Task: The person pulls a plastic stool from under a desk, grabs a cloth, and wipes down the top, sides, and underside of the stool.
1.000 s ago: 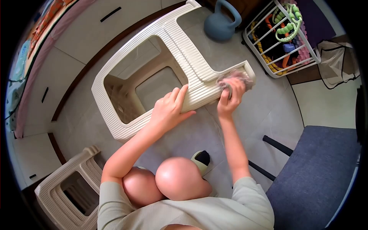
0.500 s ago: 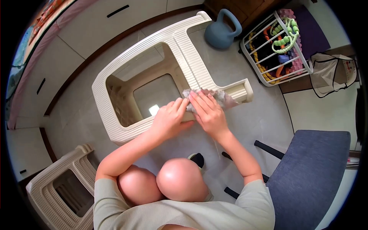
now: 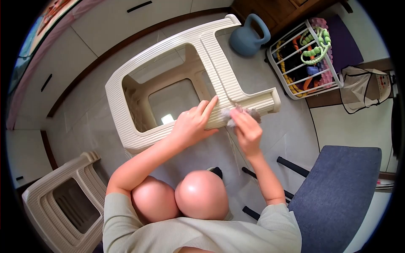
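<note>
One cream ribbed plastic frame (image 3: 216, 71) on grey floor tiles (image 3: 84, 122). On my feed, wiping seems underway: right hand (image 3: 248, 133) pinches crumpled cloth (image 3: 255, 114) at its ribs; left hand (image 3: 190, 126) rests along the edge, fingers extended. Another stroke, I judge, calls for steady bracing.

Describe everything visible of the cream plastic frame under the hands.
The cream plastic frame looks molded, its upper face finely ribbed around a large rounded opening, with a smaller one visible below. Two arms jut right with a gap between, the farther one near the blue kettlebell. It sits at an angle on the grey tiled floor. The left hand rests on its near edge; the right hand holds a greyish cloth against the ribs.
</note>
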Motion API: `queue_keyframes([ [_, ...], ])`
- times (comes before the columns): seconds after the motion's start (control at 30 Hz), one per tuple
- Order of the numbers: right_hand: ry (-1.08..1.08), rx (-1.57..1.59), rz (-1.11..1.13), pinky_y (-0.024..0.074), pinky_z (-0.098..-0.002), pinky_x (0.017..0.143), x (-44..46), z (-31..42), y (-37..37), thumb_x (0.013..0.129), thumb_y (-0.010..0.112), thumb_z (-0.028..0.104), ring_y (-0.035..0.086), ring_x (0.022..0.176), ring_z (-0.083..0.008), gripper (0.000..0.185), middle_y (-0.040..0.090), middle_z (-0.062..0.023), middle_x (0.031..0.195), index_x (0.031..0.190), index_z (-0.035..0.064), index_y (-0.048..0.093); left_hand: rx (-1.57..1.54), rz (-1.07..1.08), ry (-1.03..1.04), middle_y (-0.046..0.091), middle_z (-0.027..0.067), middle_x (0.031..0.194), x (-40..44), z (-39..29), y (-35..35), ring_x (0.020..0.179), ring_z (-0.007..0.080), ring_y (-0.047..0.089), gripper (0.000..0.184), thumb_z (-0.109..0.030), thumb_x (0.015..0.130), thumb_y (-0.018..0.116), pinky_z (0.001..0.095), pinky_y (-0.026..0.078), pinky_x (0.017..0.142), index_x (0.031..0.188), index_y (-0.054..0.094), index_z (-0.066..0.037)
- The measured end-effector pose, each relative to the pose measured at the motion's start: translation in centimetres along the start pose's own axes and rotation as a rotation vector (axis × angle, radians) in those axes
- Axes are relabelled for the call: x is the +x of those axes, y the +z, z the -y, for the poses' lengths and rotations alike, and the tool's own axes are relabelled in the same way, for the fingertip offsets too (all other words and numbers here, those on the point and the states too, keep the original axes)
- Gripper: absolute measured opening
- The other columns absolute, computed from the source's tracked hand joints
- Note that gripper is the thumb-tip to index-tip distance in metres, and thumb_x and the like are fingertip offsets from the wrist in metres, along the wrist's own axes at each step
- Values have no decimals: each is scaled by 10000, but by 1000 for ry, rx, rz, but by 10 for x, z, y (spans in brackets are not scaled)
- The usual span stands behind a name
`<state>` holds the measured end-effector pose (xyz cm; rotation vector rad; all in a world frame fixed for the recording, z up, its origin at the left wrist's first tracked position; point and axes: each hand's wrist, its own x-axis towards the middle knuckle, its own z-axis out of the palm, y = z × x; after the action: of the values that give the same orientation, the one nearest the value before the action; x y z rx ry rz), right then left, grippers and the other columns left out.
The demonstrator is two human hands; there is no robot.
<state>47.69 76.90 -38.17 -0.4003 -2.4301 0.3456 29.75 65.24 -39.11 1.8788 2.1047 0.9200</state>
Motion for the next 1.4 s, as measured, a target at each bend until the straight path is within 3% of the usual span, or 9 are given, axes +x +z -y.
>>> queue_keyframes([
  [0.1, 145, 116, -255, 513, -378, 872, 36, -1, -12, 733, 633, -73, 648, 994, -287, 405, 679, -105, 1075, 1115, 50, 683, 36, 44, 5, 559, 120, 1026, -1, -1, 1, 857, 282, 621, 958, -356, 666, 790, 384, 530, 674, 1439, 317, -46],
  [0.2, 76, 209, -318, 475, -397, 921, 74, -3, -16, 785, 652, 30, 611, 1072, -288, 389, 653, -102, 1145, 1173, 67, 652, 59, 69, -7, 566, 119, 1001, -4, -2, 5, 851, 285, 619, 947, -361, 668, 786, 389, 528, 678, 1434, 329, -43],
  [0.37, -67, -352, 289, 320, -466, 1079, 65, 5, 11, 862, 618, 264, 416, 1299, -289, 465, 485, -74, 1388, 1295, 109, 552, 19, 73, -18, 566, 122, 989, -12, -10, 3, 853, 292, 621, 873, -349, 669, 787, 395, 528, 669, 1384, 395, -39],
  [0.7, 8, -276, 446, 338, -488, 1074, 40, 18, -17, 893, 552, 197, 356, 1358, -296, 446, 451, -78, 1423, 1331, 112, 528, -128, 127, 24, 595, 108, 862, -15, -23, -7, 771, 275, 643, 550, -331, 688, 770, 372, 516, 579, 1114, 570, -45],
  [0.8, 4, -271, 440, 351, -485, 1067, 41, 15, -15, 885, 562, 180, 360, 1357, -291, 451, 449, -71, 1426, 1331, 119, 530, -38, -137, 81, 598, 97, 799, 12, 1, -32, 723, 269, 594, 247, -237, 719, 727, 363, 499, 600, 877, 625, -77],
  [0.83, 2, -272, 439, 354, -483, 1065, 41, 15, -14, 882, 566, 174, 361, 1356, -288, 453, 448, -69, 1427, 1331, 121, 530, 0, -255, 81, 612, 89, 849, 25, 15, -36, 812, 280, 596, 230, -178, 710, 726, 376, 495, 694, 885, 614, -79],
  [0.97, 1, -276, 443, 352, -482, 1068, 43, 15, -14, 874, 577, 171, 360, 1358, -286, 466, 444, -66, 1431, 1335, 124, 526, 413, -358, 0, 507, 145, 1288, 72, 89, -45, 1169, 340, 500, 722, -169, 703, 740, 422, 402, 1014, 1360, 444, -136],
  [1.13, 23, -334, 490, 333, -483, 1082, 49, 20, -11, 876, 579, 178, 323, 1379, -295, 501, 398, -76, 1463, 1363, 109, 488, 313, -163, -127, 542, 88, 1264, 92, 128, -40, 1021, 308, 577, 776, -133, 735, 718, 404, 469, 902, 1423, 397, -291],
  [1.4, -25, -330, 451, 290, -462, 1114, 113, -3, 36, 892, 554, 183, 270, 1400, -307, 510, 331, -106, 1498, 1381, 81, 449, 480, -299, -88, 557, 34, 1182, 82, 128, -30, 897, 245, 590, 818, -26, 693, 676, 378, 500, 794, 1413, 416, -312],
])
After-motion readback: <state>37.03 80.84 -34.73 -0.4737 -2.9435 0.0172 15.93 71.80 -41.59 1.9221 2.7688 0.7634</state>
